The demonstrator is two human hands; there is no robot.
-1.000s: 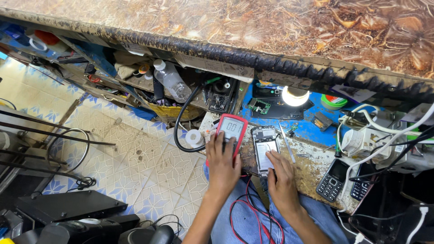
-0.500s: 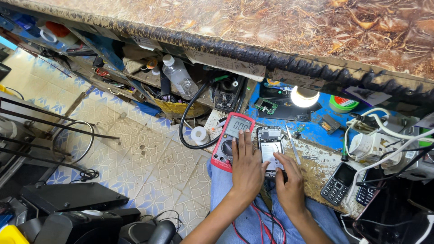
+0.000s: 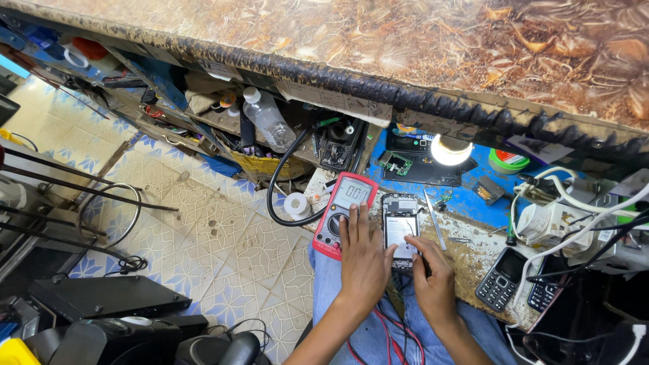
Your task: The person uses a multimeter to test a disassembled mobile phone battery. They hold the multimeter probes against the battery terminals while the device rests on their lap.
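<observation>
Phone check with meter

Left hand [image 3: 363, 260] lies flat over the red meter [image 3: 343, 215], fingers spread, gripping nothing. Right hand [image 3: 433, 280] has its fingers pinched on a dark probe at the opened phone [image 3: 400, 226], which lies on the table [image 3: 473, 253] beside the meter. Step judged: probing the board. Steady contact matters next. Lamp [image 3: 451, 150] is lit behind.

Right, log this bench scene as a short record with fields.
setting: cluttered repair bench, lit lamp
left hand: fingers on red multimeter
right hand: at the lower end of the opened phone
beside phone: tweezers
right of hands: two keypad phones
below hands: red and black leads
</observation>
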